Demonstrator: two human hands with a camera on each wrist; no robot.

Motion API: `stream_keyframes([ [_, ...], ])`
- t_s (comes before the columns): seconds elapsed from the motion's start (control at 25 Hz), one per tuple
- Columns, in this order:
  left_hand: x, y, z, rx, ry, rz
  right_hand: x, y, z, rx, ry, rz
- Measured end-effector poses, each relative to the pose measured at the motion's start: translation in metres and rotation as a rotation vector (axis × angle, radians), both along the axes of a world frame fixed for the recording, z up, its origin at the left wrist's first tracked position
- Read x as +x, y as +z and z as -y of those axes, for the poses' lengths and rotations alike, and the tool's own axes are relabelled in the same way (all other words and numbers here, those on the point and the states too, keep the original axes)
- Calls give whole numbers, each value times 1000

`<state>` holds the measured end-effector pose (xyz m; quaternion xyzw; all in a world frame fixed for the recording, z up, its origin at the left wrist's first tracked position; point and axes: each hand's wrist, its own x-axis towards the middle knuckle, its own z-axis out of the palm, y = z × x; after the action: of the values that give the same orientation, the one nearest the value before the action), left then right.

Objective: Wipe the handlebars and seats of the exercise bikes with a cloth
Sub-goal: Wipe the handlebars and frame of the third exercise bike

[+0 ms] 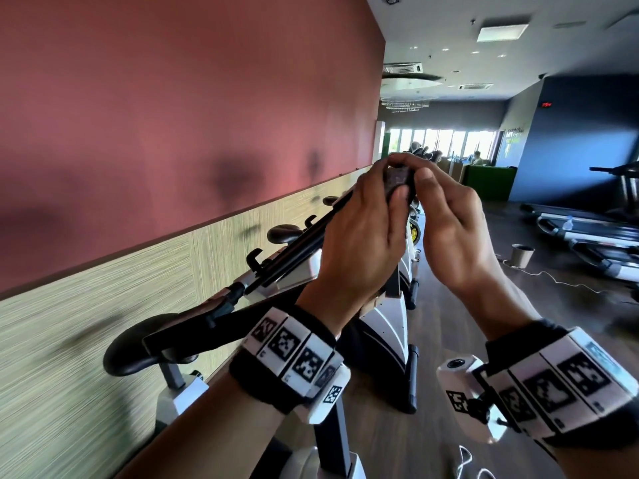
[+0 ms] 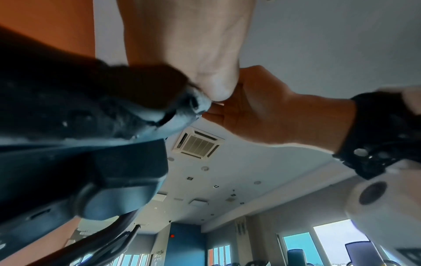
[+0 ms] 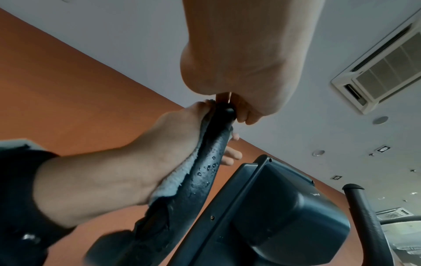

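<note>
Hands: my left hand [image 1: 359,236] is wrapped round the handlebar [image 3: 205,171] with the cloth [image 3: 173,181] trapped between palm and bar; my right hand [image 1: 453,229] pinches the very tip of the same bar with thumb and fingertips.
Cloth: pale, fluffy, lying along the bar under my left palm; how far round it goes I cannot tell.
Handlebar: a dark padded grip, speckled with droplets, its long axis rising away from me toward the tip at my right fingers.
Key relation: the unwiped length runs down from my left hand toward the console [image 3: 284,207], so I judge the next stroke slides along that axis, left hand leading.
Bikes: a row of seats [image 1: 138,344] stands below along the wall [image 1: 173,98], not yet reached.
</note>
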<state>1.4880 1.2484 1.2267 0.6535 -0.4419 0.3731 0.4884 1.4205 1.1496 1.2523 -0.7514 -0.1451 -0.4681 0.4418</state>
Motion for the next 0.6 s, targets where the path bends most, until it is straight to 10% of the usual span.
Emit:
stream_keyframes([
  [0.6,-2,-17,-7,94,24,175,1,-4,11,-102,-34,11],
])
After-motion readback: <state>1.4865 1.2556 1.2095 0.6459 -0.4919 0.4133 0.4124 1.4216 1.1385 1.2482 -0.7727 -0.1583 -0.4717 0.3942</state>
